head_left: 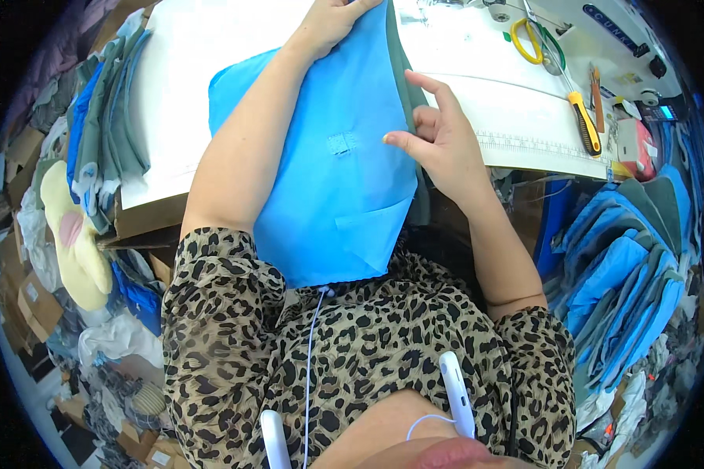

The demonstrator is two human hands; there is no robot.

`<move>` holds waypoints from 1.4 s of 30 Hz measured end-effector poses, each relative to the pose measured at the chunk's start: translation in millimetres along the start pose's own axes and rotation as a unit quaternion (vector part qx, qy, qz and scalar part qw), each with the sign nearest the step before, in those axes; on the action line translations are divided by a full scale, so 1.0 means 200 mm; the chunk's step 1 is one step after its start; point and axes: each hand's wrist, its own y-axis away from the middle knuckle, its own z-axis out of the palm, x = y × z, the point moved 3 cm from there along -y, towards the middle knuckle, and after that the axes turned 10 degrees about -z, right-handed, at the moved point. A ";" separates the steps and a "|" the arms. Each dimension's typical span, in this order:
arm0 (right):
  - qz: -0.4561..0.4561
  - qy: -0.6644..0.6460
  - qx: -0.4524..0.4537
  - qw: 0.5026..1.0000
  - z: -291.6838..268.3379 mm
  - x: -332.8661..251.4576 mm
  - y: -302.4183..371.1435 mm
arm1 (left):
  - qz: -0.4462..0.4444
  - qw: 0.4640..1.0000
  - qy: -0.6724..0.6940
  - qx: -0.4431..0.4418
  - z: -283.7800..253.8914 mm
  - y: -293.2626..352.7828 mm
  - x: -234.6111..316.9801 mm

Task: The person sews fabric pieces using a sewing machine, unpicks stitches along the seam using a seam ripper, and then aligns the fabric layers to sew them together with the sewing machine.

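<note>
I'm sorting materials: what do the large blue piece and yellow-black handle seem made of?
Blue piece: probably thin synthetic cloth, smooth with faint sheen; it creases softly. Yellow-black handle: likely smooth moulded plastic, judging by rounded shape; rubber possible.

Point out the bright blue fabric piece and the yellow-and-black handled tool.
Bright blue fabric piece (325,177): head view, its middle.
Yellow-and-black handled tool (584,123): head view, on its handle.

A sewing workshop: piled fabric pieces (626,266), scissors (537,41), ruler-edged worktable (477,105)
</note>
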 end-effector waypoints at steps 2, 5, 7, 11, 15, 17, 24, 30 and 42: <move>-0.017 -0.020 0.036 0.999 -0.01 -0.01 -0.01 | 0.015 0.999 -0.032 0.013 -0.01 0.00 0.01; -0.003 0.031 0.007 1.000 0.00 -0.02 -0.03 | 0.025 1.000 -0.014 0.007 0.00 -0.01 0.00; -0.014 0.063 0.014 0.998 0.01 -0.04 -0.05 | 0.022 1.000 -0.008 0.001 0.00 -0.01 -0.02; -0.028 0.088 0.031 0.995 0.00 0.02 -0.10 | 0.038 0.999 0.000 -0.013 0.02 -0.02 -0.01; 0.014 0.115 0.000 0.993 -0.02 0.00 -0.07 | 0.090 0.995 0.021 -0.031 0.04 -0.01 0.00; -0.045 0.145 0.027 0.988 -0.05 0.00 -0.06 | 0.044 0.999 -0.005 -0.022 0.04 -0.03 -0.01; 0.080 0.271 -0.099 0.954 -0.48 -0.13 0.24 | 0.026 1.000 -0.011 -0.009 0.01 -0.03 0.00; -0.015 0.256 0.024 0.966 -0.44 -0.13 0.24 | 0.046 0.998 -0.022 -0.038 -0.01 -0.05 0.03; 0.011 0.168 0.035 0.985 -0.08 0.03 -0.17 | -0.022 0.981 0.144 -0.126 0.03 0.01 0.01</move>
